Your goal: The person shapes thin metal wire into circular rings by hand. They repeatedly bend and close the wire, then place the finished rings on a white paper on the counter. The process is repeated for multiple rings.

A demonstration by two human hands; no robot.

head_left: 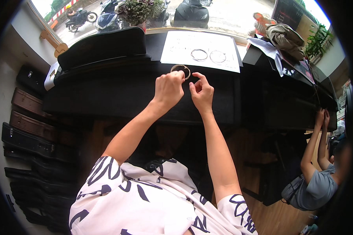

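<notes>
My left hand [169,88] is closed, knuckles up, on a thin pale-gold coil of wire [188,71] that stands out beyond its fingers. Just to its right, my right hand [202,92] is half curled. Its index finger and thumb are apart, and I see nothing between them. Both hands are above a black tabletop [117,92]. Beyond them lies a white sheet of paper [176,43] bearing two more wire coils, a left one [199,55] and a right one [217,56].
A black curved panel [104,47] rises at the back left, near a potted plant [139,11]. Instrument cases [31,137] line the left wall. At right, a co-worker [317,184] works at another black surface, where a bunched cloth [285,39] and papers lie.
</notes>
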